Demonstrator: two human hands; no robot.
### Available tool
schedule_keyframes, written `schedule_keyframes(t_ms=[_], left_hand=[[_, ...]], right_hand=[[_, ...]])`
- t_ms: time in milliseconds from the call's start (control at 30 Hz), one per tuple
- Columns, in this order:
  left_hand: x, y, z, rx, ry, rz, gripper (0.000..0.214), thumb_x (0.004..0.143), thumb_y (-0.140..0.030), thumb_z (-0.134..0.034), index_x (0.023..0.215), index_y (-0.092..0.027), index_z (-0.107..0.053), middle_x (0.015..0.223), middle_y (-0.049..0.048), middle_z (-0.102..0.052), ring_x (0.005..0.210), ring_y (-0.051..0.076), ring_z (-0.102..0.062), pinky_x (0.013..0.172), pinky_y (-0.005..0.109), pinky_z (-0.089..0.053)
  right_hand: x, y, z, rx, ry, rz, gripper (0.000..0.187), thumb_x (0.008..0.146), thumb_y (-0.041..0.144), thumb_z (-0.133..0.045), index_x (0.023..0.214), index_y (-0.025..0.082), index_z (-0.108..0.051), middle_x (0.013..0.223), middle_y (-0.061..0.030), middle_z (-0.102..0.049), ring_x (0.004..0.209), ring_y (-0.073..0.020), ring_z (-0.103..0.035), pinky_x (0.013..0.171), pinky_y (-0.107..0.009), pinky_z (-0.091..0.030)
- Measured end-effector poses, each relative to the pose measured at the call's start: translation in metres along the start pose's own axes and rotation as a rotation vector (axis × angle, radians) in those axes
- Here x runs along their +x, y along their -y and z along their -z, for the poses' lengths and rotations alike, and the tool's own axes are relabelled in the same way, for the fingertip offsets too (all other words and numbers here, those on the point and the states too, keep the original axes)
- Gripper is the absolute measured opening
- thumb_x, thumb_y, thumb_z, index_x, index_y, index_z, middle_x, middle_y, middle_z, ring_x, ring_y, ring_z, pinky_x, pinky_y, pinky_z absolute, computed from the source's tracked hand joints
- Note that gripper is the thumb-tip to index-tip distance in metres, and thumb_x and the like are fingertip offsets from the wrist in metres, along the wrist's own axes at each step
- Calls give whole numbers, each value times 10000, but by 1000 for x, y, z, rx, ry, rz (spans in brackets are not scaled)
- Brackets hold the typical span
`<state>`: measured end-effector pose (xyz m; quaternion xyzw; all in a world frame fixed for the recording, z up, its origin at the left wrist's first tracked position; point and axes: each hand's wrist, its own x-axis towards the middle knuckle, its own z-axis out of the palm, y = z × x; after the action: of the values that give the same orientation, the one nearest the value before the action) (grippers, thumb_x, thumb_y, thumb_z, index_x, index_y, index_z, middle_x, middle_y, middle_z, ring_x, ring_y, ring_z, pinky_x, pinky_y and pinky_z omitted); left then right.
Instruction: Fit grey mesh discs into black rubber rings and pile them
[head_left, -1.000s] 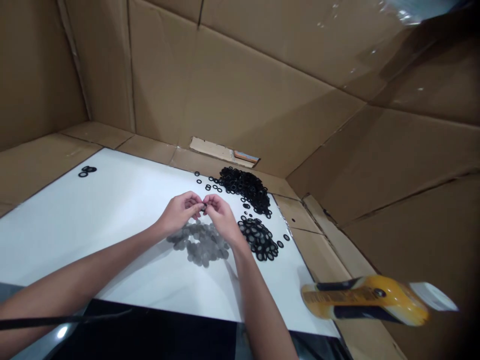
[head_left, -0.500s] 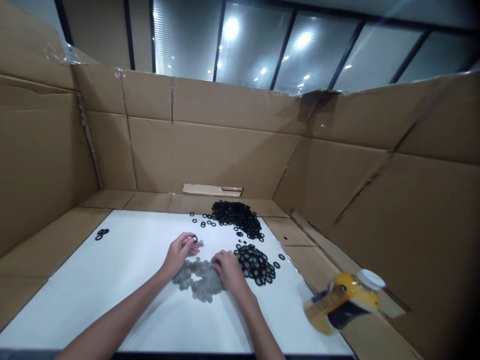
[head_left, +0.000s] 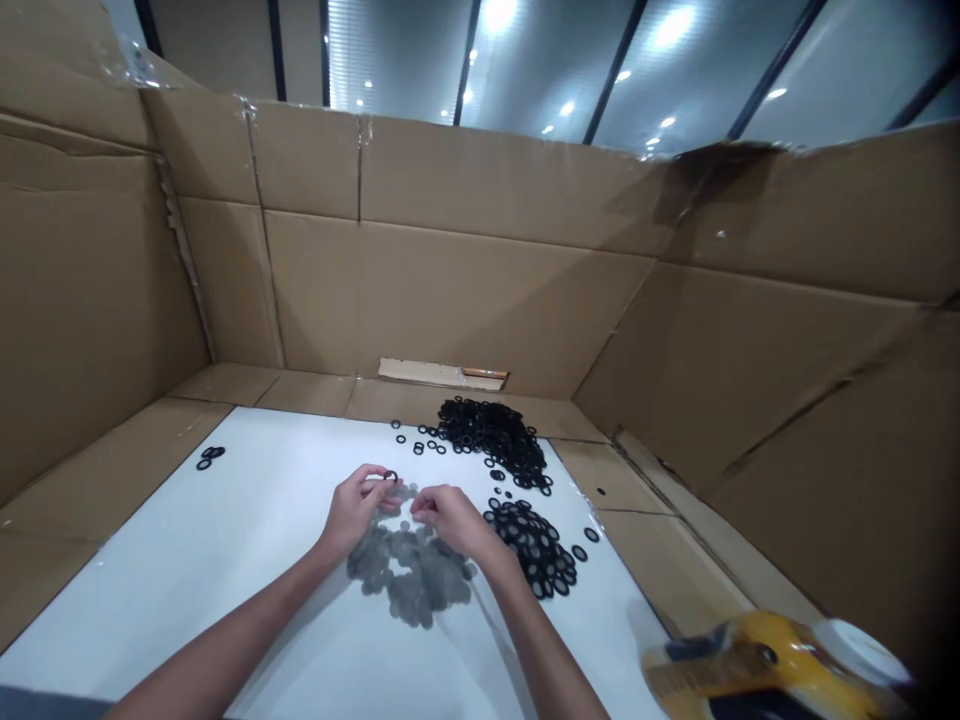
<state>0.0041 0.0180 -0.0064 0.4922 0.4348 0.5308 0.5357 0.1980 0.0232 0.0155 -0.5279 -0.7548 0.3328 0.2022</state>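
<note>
My left hand [head_left: 362, 508] pinches a black ring [head_left: 391, 477] between thumb and fingertips, just above the white board. Close by on the right is my right hand [head_left: 448, 517], its fingertips pressed together and pointing toward the left hand. Whatever lies between them is too small to make out. Below both hands spreads a loose heap of thin grey discs [head_left: 420, 580], partly covered by the right hand. To the right of my right wrist lies a pile of black rings with grey centres [head_left: 534, 545].
A larger heap of plain black rings [head_left: 491, 435] lies at the back of the white board [head_left: 172, 560]. Several black rings [head_left: 211, 457] sit far left. A yellow bottle with a white cap [head_left: 772, 665] stands at the lower right. Cardboard walls [head_left: 465, 290] surround the board.
My right hand has risen from the grey discs and come nearer to the left hand. The left hand keeps the black ring. The view has shifted, bringing the bottle lower right.
</note>
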Motion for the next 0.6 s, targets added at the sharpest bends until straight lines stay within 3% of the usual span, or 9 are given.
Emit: schedule_keyframes(t_ms=[200,300,433,600], left_hand=[[3,6,2,68,-46,37,416,804,-545,-714,954,-186,-570,892,102,-796,748,257,-766,728,372,-614],[1,8,1,111,-39,61,390,816,-539,-703,960,-196,-584,857,78,-794,786,258,-767,757,371,-615],[-3,11,-1,88,-3,91,372,805,-516,-721,966,-198,-612,845,60,-790,773,243,-762,773,370,-613],[-10,9,-4,189,59,93,257,844,-437,-686,978,-220,-650,842,33,-794,786,236,-766,787,354,-611]], right_hand=[[0,-8,-15,216,48,-27,174,840,233,-561,846,154,-716,730,-20,-683,671,-157,-585,631,-250,-414],[-5,-7,-17,460,82,-61,145,821,269,-608,854,156,-693,757,-13,-678,688,-148,-589,662,-253,-437],[-8,-1,-12,782,-31,-156,226,744,338,-758,882,170,-694,772,-11,-678,708,-148,-612,701,-272,-472],[-7,6,-12,893,-173,-233,279,688,386,-837,816,184,-693,714,-11,-684,660,-159,-650,696,-295,-526]])
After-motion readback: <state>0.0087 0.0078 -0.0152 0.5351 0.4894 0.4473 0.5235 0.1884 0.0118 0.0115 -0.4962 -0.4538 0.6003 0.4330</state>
